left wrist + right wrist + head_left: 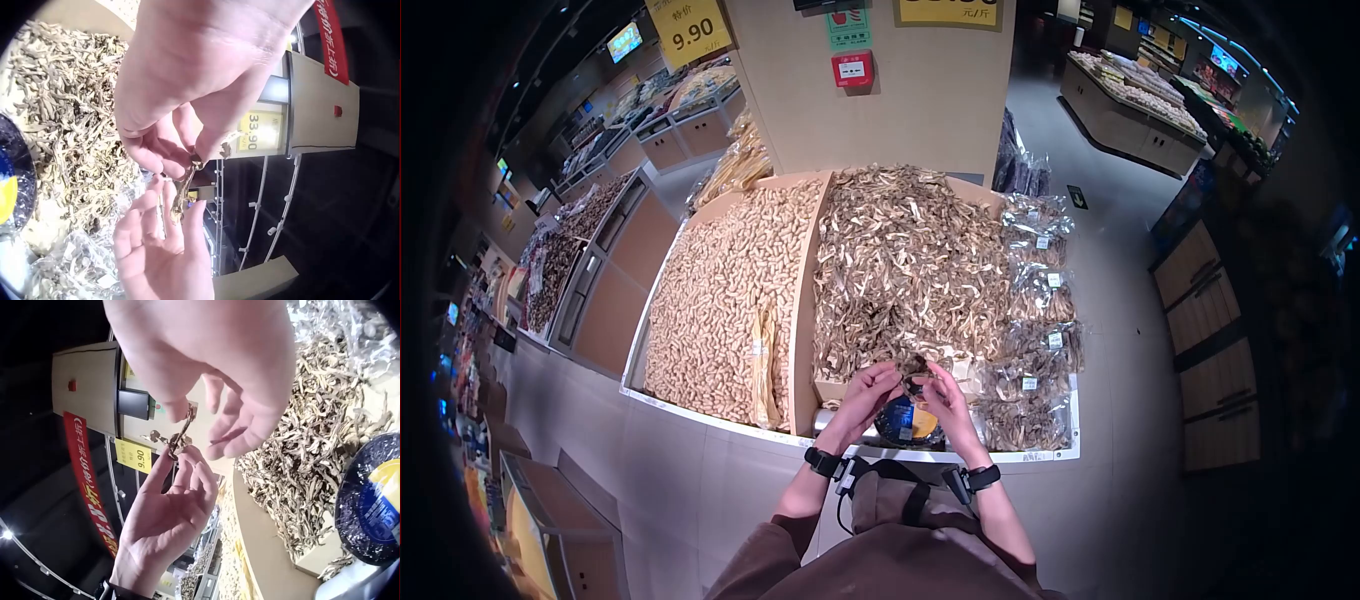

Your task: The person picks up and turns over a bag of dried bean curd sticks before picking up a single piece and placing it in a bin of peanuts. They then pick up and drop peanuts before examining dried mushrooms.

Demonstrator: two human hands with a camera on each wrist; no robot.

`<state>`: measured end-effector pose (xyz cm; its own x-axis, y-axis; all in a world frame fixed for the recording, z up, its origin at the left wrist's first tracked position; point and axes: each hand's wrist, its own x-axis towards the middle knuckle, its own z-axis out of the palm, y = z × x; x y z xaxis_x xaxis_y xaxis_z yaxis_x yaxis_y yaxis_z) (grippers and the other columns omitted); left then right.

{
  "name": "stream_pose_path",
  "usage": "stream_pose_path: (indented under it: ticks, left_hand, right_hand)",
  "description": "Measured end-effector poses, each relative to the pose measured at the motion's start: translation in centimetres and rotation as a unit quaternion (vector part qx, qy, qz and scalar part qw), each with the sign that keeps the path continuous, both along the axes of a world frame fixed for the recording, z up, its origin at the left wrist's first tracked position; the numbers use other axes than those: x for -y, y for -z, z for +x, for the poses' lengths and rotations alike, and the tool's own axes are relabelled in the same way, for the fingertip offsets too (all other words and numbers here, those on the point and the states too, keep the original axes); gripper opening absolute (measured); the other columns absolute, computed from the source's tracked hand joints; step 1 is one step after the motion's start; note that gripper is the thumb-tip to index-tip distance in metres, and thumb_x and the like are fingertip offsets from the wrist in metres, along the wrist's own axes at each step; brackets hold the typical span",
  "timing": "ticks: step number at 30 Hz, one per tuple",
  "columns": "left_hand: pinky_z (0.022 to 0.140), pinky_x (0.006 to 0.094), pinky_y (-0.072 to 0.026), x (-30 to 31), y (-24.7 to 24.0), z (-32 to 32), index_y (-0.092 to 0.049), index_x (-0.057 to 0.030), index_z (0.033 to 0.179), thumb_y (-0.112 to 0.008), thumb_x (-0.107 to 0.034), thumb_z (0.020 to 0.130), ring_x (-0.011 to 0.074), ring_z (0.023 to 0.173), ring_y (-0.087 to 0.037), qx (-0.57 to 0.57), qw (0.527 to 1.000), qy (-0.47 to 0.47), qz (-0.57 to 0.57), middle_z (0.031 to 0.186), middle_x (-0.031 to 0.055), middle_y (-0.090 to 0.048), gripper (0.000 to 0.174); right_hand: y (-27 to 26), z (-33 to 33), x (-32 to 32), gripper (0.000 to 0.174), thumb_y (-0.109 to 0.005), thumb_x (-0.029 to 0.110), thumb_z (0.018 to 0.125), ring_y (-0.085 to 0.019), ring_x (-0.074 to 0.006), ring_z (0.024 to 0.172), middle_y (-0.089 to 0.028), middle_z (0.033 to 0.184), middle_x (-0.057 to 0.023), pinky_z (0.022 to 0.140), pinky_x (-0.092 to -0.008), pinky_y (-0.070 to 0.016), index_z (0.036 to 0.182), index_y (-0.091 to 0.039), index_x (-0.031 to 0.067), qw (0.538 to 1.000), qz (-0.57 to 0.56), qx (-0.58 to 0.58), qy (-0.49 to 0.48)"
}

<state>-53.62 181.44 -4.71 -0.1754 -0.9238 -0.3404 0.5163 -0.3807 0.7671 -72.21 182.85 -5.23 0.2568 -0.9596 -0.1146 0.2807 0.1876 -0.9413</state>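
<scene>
Both hands are raised over the front of a bin of long, thin dried mushrooms (910, 240). Between thumb and fingertips, my left hand (866, 396) pinches one end of a brown, shrivelled dried mushroom (183, 187). Small caps stick out beside the pinch in the right wrist view. My right hand (950, 402) faces it, fingers spread and loosely bent, its thumb (175, 410) right at the mushroom's other end. A gap shows between that thumb and the right fingers. Below the hands lies a round dark package (908, 424) with a blue and yellow label.
A wooden divider (806, 290) separates the mushrooms from peanuts (725, 290) on the left. A long yellowish packet (764, 365) lies on the peanuts. Clear bags of dried goods (1040, 300) line the right side. Behind the bin rises a wide pillar (870, 125).
</scene>
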Motion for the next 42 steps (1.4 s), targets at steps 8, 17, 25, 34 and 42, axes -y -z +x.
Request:
stream_pose_path:
  ticks: [8,17,25,34,42]
  left_hand:
    - [0.078,0.0221,-0.0559,-0.9,2.1,3.9,-0.053,-0.0015,0.121,-0.06,-0.006,0.096,0.0114,0.086,-0.066,-0.024,0.999,-0.032,-0.019,0.096,0.0046,-0.066,0.026]
    - [0.082,0.0233,-0.0557,-0.4,1.0,9.4,-0.051,0.0002,0.123,-0.059,-0.005,0.096,0.0116,0.092,-0.064,-0.016,0.997,-0.077,-0.028,0.103,0.0054,-0.062,0.029]
    - [0.084,0.0255,-0.0574,0.0,1.9,17.2,-0.054,-0.0009,0.118,-0.06,0.0,0.094,0.0135,0.092,-0.064,-0.046,0.995,-0.094,0.0,0.102,0.0046,-0.06,0.024]
    - [0.091,0.0278,-0.0556,0.9,2.0,20.5,-0.053,-0.0023,0.116,-0.054,0.0,0.097,0.0139,0.097,-0.064,-0.028,0.999,0.022,-0.012,0.105,0.0046,-0.061,0.019]
    - [0.091,0.0285,-0.0547,2.7,2.2,16.6,-0.051,0.0007,0.129,-0.053,-0.003,0.098,0.0236,0.104,-0.066,-0.011,0.998,0.059,-0.027,0.116,0.0113,-0.061,0.031]
  right_hand:
    - [0.4,4.1,1.7,0.02,-0.059,0.008,0.097,-0.063,-0.0097,0.092,-0.064,0.102,-0.0032,0.083,-0.0242,-0.0525,0.116,-0.058,0.0012,0.998,-0.059,-0.019,-0.014]
    - [0.5,10.7,3.1,0.037,-0.07,-0.005,0.085,-0.062,-0.009,0.099,-0.065,0.106,-0.0034,0.087,-0.0234,-0.0515,0.119,-0.057,0.0027,0.997,-0.055,-0.007,-0.053]
    - [0.1,18.3,2.6,0.033,-0.069,-0.001,0.088,-0.061,-0.0094,0.1,-0.062,0.107,-0.0025,0.087,-0.0233,-0.0506,0.118,-0.057,0.0026,0.999,-0.022,0.024,-0.032]
    - [0.2,21.4,1.1,0.019,-0.071,0.011,0.089,-0.054,-0.002,0.08,-0.064,0.088,0.0036,0.069,-0.019,-0.0436,0.106,-0.067,0.0043,0.992,-0.013,-0.077,0.1]
    - [1.0,17.1,3.4,0.022,-0.071,0.013,0.09,-0.056,-0.0041,0.084,-0.066,0.095,0.0019,0.073,-0.0207,-0.0445,0.109,-0.068,0.0043,0.99,-0.023,-0.089,0.102]
